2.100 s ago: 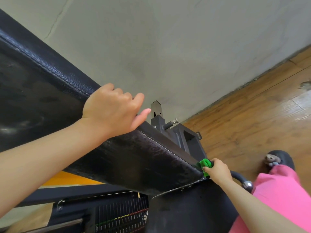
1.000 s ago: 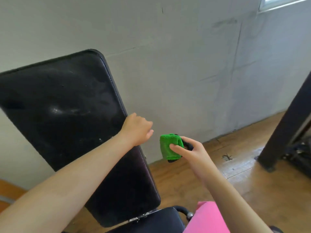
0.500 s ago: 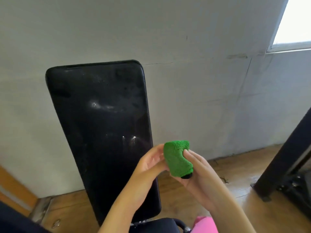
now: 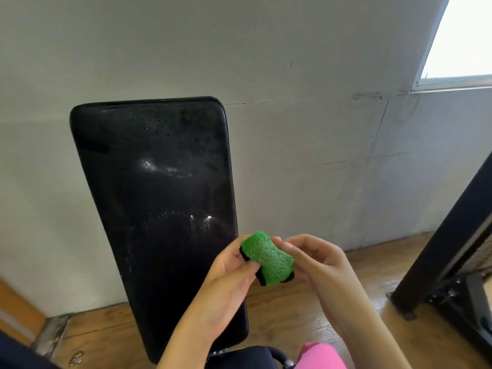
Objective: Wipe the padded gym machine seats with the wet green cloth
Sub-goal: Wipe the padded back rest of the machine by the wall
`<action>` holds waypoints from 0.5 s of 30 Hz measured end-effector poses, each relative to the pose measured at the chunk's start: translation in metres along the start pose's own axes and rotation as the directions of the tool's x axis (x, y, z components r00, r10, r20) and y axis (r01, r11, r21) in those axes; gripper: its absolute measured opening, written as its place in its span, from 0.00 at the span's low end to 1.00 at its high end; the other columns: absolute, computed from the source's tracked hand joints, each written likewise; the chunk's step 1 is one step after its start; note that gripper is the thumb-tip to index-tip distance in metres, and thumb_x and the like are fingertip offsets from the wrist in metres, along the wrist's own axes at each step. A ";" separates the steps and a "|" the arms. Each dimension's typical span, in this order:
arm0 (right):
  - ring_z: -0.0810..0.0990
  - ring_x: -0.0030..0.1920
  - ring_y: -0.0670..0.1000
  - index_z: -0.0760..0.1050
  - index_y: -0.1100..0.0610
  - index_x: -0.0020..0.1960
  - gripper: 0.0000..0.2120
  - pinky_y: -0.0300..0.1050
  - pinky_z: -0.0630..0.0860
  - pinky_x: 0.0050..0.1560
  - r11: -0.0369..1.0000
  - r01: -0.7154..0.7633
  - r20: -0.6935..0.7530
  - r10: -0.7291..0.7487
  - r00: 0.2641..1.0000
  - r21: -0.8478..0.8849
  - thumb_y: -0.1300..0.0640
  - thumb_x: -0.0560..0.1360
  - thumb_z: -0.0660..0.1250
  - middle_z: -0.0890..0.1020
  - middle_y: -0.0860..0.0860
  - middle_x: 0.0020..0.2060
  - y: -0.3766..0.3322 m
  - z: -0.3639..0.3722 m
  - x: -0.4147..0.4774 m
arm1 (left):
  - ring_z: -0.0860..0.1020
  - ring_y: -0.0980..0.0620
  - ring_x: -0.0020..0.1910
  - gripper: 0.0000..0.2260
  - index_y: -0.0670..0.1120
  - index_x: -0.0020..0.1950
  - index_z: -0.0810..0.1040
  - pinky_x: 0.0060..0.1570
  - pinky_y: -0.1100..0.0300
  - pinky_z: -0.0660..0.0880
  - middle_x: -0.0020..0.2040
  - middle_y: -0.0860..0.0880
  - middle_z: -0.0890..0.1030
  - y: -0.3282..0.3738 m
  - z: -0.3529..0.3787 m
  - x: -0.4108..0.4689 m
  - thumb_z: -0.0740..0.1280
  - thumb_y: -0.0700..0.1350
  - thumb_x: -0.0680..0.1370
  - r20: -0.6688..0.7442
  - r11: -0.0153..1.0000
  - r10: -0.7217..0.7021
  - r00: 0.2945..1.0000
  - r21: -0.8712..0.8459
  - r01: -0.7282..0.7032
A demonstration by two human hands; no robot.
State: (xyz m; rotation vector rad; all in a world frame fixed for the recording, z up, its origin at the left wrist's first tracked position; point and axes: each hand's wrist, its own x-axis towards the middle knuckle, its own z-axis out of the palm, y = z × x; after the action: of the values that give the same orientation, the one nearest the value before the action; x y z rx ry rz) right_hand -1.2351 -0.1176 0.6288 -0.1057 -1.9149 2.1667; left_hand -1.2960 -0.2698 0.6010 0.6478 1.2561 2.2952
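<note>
Green cloth (image 4: pixel 266 258): bunched, held in air just right of black pad (image 4: pixel 159 195), low down, off surface. Pinched by left hand (image 4: pixel 229 272), wrapped by curled fingers of right hand (image 4: pixel 319 262). Likely refolding for fresh wiping face.

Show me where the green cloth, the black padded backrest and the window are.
Folded green fuzzy cloth (image 4: pixel 266 258): head view, middle of its upper face.
Tall black padded vinyl backrest (image 4: pixel 159 195): head view, centre of the shiny front.
Bright glass window (image 4: pixel 463 35): head view, the lit pane, top right.
</note>
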 end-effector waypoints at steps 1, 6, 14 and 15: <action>0.83 0.45 0.51 0.84 0.58 0.44 0.09 0.42 0.78 0.47 0.999 0.033 -0.004 -0.033 0.999 -0.022 0.52 0.73 0.71 0.86 0.55 0.42 -0.001 0.001 -0.002 | 0.77 0.42 0.61 0.27 0.39 0.60 0.77 0.58 0.55 0.76 0.60 0.37 0.79 -0.001 -0.002 -0.001 0.80 0.49 0.66 -0.039 1.000 0.004 0.999 -0.023 -0.005; 0.83 0.49 0.43 0.82 0.49 0.51 0.15 0.37 0.77 0.53 0.963 0.097 0.108 -0.071 0.992 -0.251 0.43 0.70 0.66 0.85 0.45 0.46 -0.008 0.019 -0.009 | 0.78 0.39 0.58 0.24 0.40 0.58 0.79 0.62 0.47 0.73 0.55 0.36 0.79 0.008 -0.015 -0.010 0.78 0.47 0.66 -0.160 0.999 0.029 0.987 -0.013 -0.031; 0.73 0.55 0.34 0.75 0.41 0.57 0.09 0.27 0.70 0.56 0.637 0.386 0.355 -0.184 0.917 -0.667 0.48 0.77 0.65 0.77 0.34 0.51 -0.024 0.105 0.032 | 0.82 0.47 0.47 0.06 0.42 0.52 0.80 0.48 0.50 0.77 0.43 0.46 0.84 0.079 -0.066 -0.016 0.67 0.38 0.75 -0.580 0.962 0.254 0.774 0.237 -0.138; 0.72 0.57 0.35 0.75 0.42 0.59 0.10 0.27 0.69 0.57 0.589 0.444 0.400 -0.213 0.891 -0.675 0.48 0.78 0.64 0.75 0.33 0.52 -0.027 0.119 0.039 | 0.82 0.47 0.47 0.06 0.42 0.53 0.79 0.47 0.50 0.77 0.44 0.46 0.83 0.090 -0.074 -0.017 0.67 0.38 0.76 -0.602 0.951 0.287 0.745 0.269 -0.149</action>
State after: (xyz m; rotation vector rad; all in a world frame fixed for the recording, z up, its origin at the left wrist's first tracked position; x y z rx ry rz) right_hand -1.2947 -0.2212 0.6752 0.4143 -2.6254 1.0530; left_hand -1.3406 -0.3718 0.6396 0.0448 1.8215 2.7282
